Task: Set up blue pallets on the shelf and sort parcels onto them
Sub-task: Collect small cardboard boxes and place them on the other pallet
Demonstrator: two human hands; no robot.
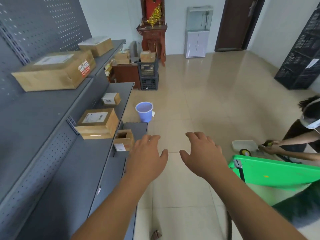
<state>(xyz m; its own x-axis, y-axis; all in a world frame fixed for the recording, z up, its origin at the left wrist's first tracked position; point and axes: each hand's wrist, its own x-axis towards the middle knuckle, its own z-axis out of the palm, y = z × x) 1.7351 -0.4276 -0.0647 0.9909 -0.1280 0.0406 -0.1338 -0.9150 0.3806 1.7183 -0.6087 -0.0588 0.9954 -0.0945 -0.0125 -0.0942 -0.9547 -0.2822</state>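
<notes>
Shelving of grey perforated steel fills the left side, and the parcels sit straight on its boards. A long brown cardboard parcel lies on the top tier, with a second taped carton farther along. One tier down rest a squat brown box with a white label and, beyond it, a smaller labelled box. A little open-topped carton stands on the lowest ledge. A round pale-blue plastic bucket stands on the tiled floor past the shelf end. The left hand hovers palm down near that little carton, fingers spread, holding nothing. The right hand hangs alongside, equally splayed and empty. Farther right a bright green flat cart deck sits at a slant, and another person bends toward it with both arms out.
</notes>
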